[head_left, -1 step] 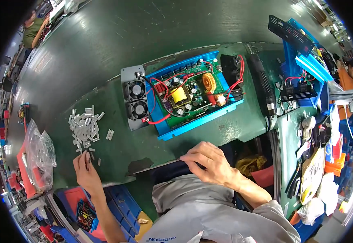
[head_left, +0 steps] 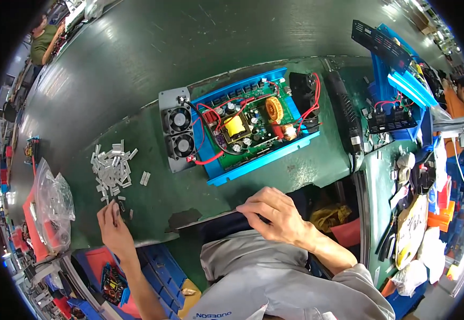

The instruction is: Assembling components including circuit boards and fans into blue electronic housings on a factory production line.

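My left hand [head_left: 115,228] is at the near edge of a heap of small silver metal clips [head_left: 112,168]. Its thumb and fingers are bent together beside a small dark piece on the mat; whatever they hold is hidden. My right hand [head_left: 277,215] hovers at the bench's front edge, fingers loosely curled toward the thumb, with nothing visible in it. Beyond it lies an opened blue metal housing [head_left: 264,161] with a green circuit board [head_left: 253,114], a yellow transformer [head_left: 235,125] and a copper coil [head_left: 274,109]. A grey end plate with two black fans [head_left: 180,119] adjoins its left end.
Black end panel [head_left: 301,88] with red wires stands at the housing's right. A long black slotted part [head_left: 345,109] lies farther right, before stacked blue housings [head_left: 413,90]. A clear plastic bag [head_left: 53,208] hangs at left. Blue bins [head_left: 160,272] sit below the bench.
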`<action>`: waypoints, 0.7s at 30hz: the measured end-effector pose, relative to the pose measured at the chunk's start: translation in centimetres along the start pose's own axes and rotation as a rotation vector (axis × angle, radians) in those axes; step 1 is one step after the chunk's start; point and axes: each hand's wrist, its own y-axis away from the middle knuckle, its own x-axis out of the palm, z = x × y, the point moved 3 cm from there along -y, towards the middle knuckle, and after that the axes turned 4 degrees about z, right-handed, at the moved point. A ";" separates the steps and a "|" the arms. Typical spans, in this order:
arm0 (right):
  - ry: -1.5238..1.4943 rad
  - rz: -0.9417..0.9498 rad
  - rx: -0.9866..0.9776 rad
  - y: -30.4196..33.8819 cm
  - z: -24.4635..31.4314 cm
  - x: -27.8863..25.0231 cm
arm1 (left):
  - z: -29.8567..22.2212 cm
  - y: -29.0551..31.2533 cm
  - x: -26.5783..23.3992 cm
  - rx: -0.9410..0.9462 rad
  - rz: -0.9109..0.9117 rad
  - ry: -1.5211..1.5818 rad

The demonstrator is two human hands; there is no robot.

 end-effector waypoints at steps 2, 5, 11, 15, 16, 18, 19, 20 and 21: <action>-0.006 -0.005 0.006 -0.1 0.0 0.0 | -0.2 0.9 -0.4 -0.062 0.068 0.241; -0.005 -0.014 0.016 0.0 -0.3 0.0 | -2.5 2.2 -1.2 -0.101 0.071 0.238; 0.012 -0.019 0.024 -0.3 -0.5 -0.2 | -2.3 2.6 0.5 0.028 -0.021 0.183; 0.016 -0.002 0.037 -0.4 0.1 -0.6 | -2.7 2.0 0.0 0.087 -0.022 0.067; -0.044 0.015 0.034 -0.3 -0.1 -0.2 | -1.7 2.5 0.3 0.103 -0.043 0.065; -0.203 -0.020 0.021 -0.2 0.3 0.7 | -2.3 3.5 -0.3 -0.031 0.016 0.385; -0.278 -0.022 0.042 -0.4 1.0 1.1 | -3.2 3.9 -0.2 -0.057 0.082 0.469; -0.360 -0.027 0.060 -0.7 1.6 1.5 | -4.7 4.1 -0.1 -0.080 0.153 0.544; -0.360 0.036 0.113 -0.9 2.0 1.8 | -7.7 3.6 -0.7 0.045 0.211 0.575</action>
